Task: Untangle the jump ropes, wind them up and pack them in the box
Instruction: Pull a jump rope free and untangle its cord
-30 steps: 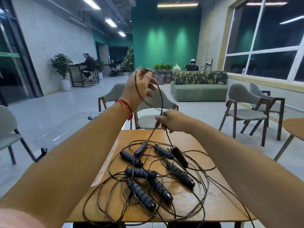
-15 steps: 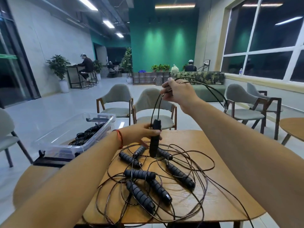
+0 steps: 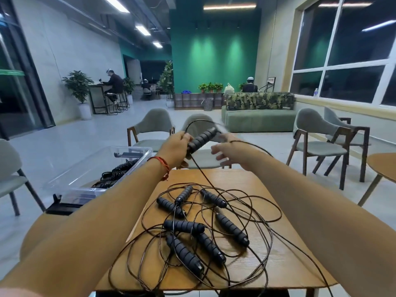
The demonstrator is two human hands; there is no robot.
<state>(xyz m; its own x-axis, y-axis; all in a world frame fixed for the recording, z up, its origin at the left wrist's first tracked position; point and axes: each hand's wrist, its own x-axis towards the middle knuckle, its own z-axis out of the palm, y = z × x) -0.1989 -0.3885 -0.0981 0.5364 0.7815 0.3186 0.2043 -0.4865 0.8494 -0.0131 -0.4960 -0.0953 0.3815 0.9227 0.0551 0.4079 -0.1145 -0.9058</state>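
Observation:
My left hand (image 3: 174,150) grips a black ribbed jump-rope handle (image 3: 202,139), held tilted in the air above the far edge of the wooden table (image 3: 240,179). Its thin black cord (image 3: 201,172) loops over the handle's top and drops to the table. My right hand (image 3: 230,151) is blurred just right of the handle, fingers spread, with the cord running across it near the wrist. A tangle of black cords with several more handles (image 3: 184,226) lies on the table. The clear plastic box (image 3: 137,152) stands to the left, with wound ropes (image 3: 120,171) inside.
The box rests on a second, round table (image 3: 40,230) at the left. Grey chairs (image 3: 156,127) stand beyond the table, with more chairs (image 3: 317,138) on the right. Another round table's edge (image 3: 383,166) shows far right. People sit far back.
My left hand lifted the handle off the table and tilted it. My right hand came down from its raised position to beside the handle, with the cord looped over the handle's top.

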